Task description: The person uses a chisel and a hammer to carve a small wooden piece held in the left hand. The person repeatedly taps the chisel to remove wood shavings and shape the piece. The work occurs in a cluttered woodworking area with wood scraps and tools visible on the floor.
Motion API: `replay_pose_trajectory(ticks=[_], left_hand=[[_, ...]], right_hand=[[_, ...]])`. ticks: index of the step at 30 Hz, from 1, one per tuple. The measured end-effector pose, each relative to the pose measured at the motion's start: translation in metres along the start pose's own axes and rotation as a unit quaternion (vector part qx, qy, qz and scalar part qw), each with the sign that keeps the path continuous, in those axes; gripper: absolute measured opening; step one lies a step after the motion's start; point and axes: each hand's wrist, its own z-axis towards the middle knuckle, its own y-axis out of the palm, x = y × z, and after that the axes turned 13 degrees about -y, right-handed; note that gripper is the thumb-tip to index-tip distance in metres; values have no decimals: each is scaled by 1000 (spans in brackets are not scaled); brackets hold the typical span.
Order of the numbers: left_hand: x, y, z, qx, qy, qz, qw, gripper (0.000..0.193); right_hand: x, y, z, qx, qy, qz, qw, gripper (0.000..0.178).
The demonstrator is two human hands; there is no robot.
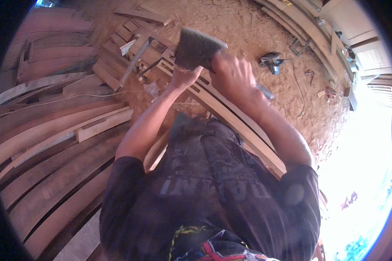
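A sawdust-strewn workshop floor [248,26] lies under everything, and the person stands bent over it in a dark printed shirt.

Both hands meet at a dark grey sheet [198,47], which looks like coarse sanding cloth, though its grain is too blurred to be sure. The left hand [184,77] has closed its fingers over the sheet's lower left edge. The right hand [231,75] is curled shut on the right edge, and a slim bluish-grey handle [265,92] pokes out below its wrist; whether that hand grips it or it only lies behind cannot be told.

The sheet is held up in the air above a long pale wooden frame piece [231,115] that runs slantwise from the offcut pile towards the lower right of the floor.

As I judge it, the work goes best if the 2 hands keep the sheet taut and flat, with pull shared evenly so it neither creases nor tears at the pinched edges.

Beyond that, short offcuts [117,48] are heaped at the floor's upper left, long curved planks [52,143] are stacked along its left edge, and a grey power tool [272,60] rests on the sawdust at the upper right.
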Motion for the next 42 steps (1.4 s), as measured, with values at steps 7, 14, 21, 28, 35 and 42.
replay_pose_trajectory(ticks=[7, 14, 21, 28, 35, 42], left_hand=[[-6, 0, 1, -88, -78, 127, 985, 15], [2, 0, -10, -17, 14, 95, 995, 24], [23, -5, -19, -110, -31, -41, 993, 19], [4, -26, 5, -14, -312, -200, 929, 32], [49, -16, 20, -63, -231, -119, 964, 41], [45, -9, 10, -34, -72, 65, 995, 31]], right_hand=[[-4, -79, 13, 185, -69, -1, 980, 14], [3, -8, -2, 28, 0, 1, 1000, 15], [34, -5, -34, 106, 127, 288, 943, 49], [54, -13, -72, 30, 271, 419, 866, 42], [51, -23, -63, 6, 293, 358, 887, 39], [17, -65, -16, 272, 111, 309, 904, 30]])
